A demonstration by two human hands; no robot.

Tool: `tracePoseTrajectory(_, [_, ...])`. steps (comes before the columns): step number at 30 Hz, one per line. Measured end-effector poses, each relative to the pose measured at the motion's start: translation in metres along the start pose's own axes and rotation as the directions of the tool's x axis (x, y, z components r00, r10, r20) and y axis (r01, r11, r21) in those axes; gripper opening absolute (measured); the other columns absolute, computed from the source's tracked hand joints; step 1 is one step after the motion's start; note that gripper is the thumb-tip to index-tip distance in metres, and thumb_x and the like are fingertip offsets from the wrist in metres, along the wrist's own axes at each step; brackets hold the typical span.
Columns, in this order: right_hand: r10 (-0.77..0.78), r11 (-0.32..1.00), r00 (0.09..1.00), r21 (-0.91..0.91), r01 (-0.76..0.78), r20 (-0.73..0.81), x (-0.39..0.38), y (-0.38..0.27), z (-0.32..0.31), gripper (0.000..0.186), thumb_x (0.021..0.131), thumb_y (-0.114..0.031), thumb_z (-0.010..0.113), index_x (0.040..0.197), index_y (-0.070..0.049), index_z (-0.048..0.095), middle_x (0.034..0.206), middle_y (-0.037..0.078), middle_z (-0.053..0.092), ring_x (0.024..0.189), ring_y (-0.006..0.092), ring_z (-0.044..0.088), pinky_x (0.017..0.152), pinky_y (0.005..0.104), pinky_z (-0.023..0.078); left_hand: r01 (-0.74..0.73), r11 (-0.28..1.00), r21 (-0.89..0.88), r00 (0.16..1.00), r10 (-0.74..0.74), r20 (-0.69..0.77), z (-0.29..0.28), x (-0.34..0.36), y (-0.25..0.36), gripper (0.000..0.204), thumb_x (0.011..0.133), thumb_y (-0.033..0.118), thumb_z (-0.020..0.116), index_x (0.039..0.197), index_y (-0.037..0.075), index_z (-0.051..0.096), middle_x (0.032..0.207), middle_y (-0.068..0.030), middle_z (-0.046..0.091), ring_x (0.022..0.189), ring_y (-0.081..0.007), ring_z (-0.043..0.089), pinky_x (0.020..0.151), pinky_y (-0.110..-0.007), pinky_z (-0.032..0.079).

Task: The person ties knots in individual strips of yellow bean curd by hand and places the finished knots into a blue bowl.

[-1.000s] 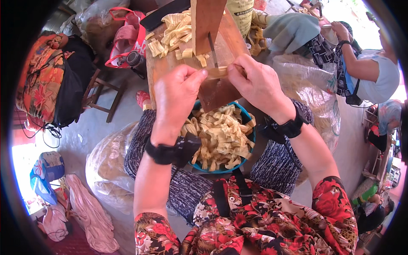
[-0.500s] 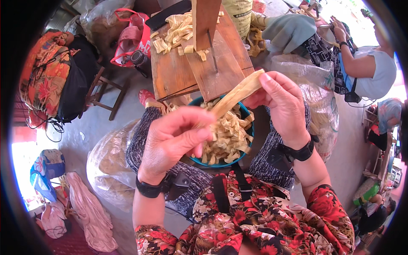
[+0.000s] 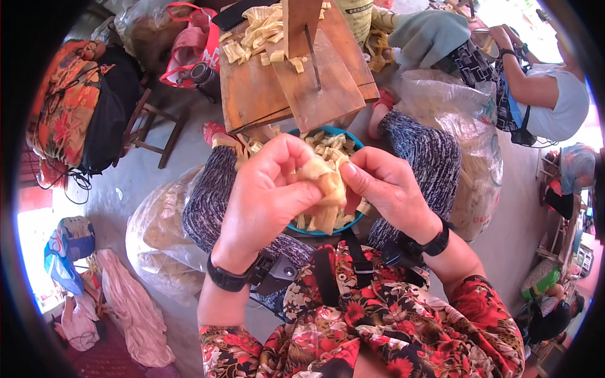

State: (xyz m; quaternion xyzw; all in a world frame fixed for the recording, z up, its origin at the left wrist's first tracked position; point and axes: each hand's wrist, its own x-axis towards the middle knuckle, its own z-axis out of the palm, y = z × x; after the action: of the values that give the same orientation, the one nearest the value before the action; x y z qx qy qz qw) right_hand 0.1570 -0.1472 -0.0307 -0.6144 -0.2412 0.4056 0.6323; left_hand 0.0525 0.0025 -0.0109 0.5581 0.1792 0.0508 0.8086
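My left hand (image 3: 268,192) and my right hand (image 3: 386,183) meet in front of me, pinching a pale yellow, dried plant strip (image 3: 329,189). The strip is bent over between my fingertips, and one end hangs down. Under my hands, between my knees, stands a round blue basin (image 3: 322,232). It holds many folded pale yellow pieces (image 3: 333,146). My hands hide part of the basin and its contents.
Beyond the basin stands a wooden table (image 3: 249,97) with a board (image 3: 331,94), an upright post (image 3: 302,28), a thin metal rod (image 3: 313,60) and a pile of strips (image 3: 265,31). Clear plastic sacks (image 3: 161,233) flank my legs. At right sits another person (image 3: 535,88).
My hands have come closer together and lower. The strip, stretched out flat between them before, is now bent over. The view has shifted slightly, and both knees show more.
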Motion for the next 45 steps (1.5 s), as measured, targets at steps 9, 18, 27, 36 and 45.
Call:
tracePoseTrajectory(9, [-0.164,0.986,0.979,0.021,0.168,-0.119,-0.003,0.007,0.004,0.026,0.084,-0.014,0.062,0.103,-0.003,0.051,0.077,-0.001,0.054,0.054,-0.0018,0.041,0.046,0.014,0.034,0.001,0.98,0.2,0.991,0.026,-0.129,0.007,0.003,-0.009,0.007,0.081,0.003,0.061,0.087,0.0,0.059,0.081,-0.0043,0.062,0.07,-0.0062,0.058,0.059,-0.02,0.047])
tracePoseTrajectory(18, [0.065,0.761,0.979,0.626,-0.173,0.192,-0.007,-0.002,-0.004,0.038,0.084,0.001,0.051,0.12,-0.003,0.043,0.09,0.006,0.06,0.051,0.0024,0.048,0.038,0.0154,0.032,0.117,0.98,-0.164,0.991,-0.125,-0.04,0.004,0.004,-0.012,0.028,0.083,0.005,0.049,0.11,-0.004,0.051,0.088,-0.0087,0.062,0.076,-0.0159,0.062,0.069,-0.026,0.05])
tracePoseTrajectory(27, [-0.044,0.994,0.996,-0.101,0.036,-0.076,-0.012,-0.013,-0.016,0.017,0.088,-0.018,0.057,0.088,-0.001,0.055,0.075,-0.002,0.054,0.063,0.0034,0.046,0.055,0.0199,0.04,0.31,0.95,-0.033,0.941,-0.302,0.152,0.002,0.003,-0.012,0.023,0.085,0.023,0.056,0.096,0.002,0.057,0.071,-0.0048,0.058,0.058,-0.0113,0.056,0.054,-0.022,0.043])
tracePoseTrajectory(36, [0.197,0.977,0.95,0.029,-0.21,0.243,-0.016,-0.021,-0.036,0.03,0.094,-0.025,0.044,0.076,-0.002,0.053,0.068,-0.001,0.052,0.06,0.0063,0.05,0.052,0.0206,0.04,0.029,0.952,0.305,0.995,0.002,-0.102,-0.029,-0.011,-0.005,0.01,0.076,0.004,0.067,0.085,0.0,0.062,0.076,0.0019,0.06,0.068,-0.0049,0.053,0.062,-0.018,0.043])
tracePoseTrajectory(45, [-0.134,0.975,0.991,-0.177,0.135,0.017,0.032,-0.006,-0.039,0.042,0.094,-0.037,0.041,0.087,0.001,0.059,0.073,0.003,0.058,0.068,0.0087,0.054,0.064,0.0221,0.044,-0.372,0.709,0.599,0.926,0.329,0.186,-0.012,0.0,0.01,0.011,0.071,0.002,0.07,0.079,0.001,0.063,0.069,-0.005,0.059,0.06,-0.0124,0.055,0.057,-0.022,0.041])
